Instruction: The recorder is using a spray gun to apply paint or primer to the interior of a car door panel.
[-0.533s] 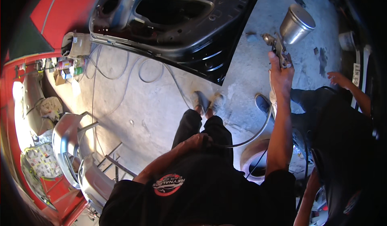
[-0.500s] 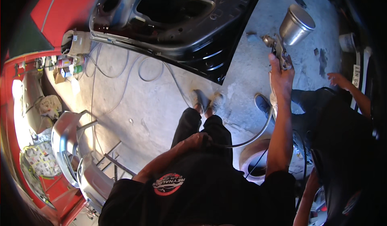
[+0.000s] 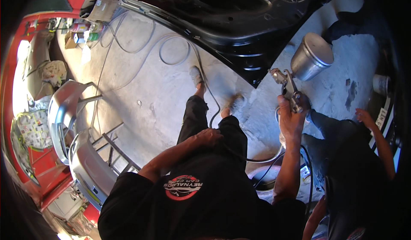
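right hand (image 3: 292, 119) clamps spray gun (image 3: 302, 68), left hand (image 3: 209, 137) grips hose (image 3: 261, 160), door (image 3: 248, 43) gleams black, how much remains i cannot tell.

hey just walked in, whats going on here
A person has a spray gun in the right grip, its metal cup uppermost. The left grip is closed around the hose in front of the thighs. In this view the gun's nozzle is near the corner of a black car door, and no spray shows. A co-worker is close by on the right, one hand out.
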The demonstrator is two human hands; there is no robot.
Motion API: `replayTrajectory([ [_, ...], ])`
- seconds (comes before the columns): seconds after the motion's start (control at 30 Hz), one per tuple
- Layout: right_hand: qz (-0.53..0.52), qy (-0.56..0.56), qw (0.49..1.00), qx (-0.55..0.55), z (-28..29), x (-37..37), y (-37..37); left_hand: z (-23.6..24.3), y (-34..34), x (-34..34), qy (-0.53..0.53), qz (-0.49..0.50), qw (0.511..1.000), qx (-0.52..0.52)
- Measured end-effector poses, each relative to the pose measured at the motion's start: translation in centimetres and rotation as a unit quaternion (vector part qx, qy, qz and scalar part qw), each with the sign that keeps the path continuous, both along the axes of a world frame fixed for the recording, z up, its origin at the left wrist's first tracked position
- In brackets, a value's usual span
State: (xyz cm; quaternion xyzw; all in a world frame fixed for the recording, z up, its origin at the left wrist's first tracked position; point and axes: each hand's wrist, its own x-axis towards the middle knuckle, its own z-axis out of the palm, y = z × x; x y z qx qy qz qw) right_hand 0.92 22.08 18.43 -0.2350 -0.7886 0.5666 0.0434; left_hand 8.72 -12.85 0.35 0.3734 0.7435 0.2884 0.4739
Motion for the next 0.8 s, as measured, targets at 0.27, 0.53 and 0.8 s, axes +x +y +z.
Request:
replayTrajectory([
  [0.27,0.055,0.011,0.998,-0.018,0.9,-2.5,-7.6,-1.5,-4.2,-0.2,0.017,-0.017,0.999,0.022],
  [0.53,0.014,0.036,0.999,-0.019,0.4,-4.1,-15.4,-3.4,-13.0,-3.0,0.046,0.017,0.993,0.109],
  [0.8,-0.121,-0.029,0.974,0.189,0.2,-4.7,-24.1,-2.1,-24.7,-9.7,0.07,0.033,0.989,0.126],
])
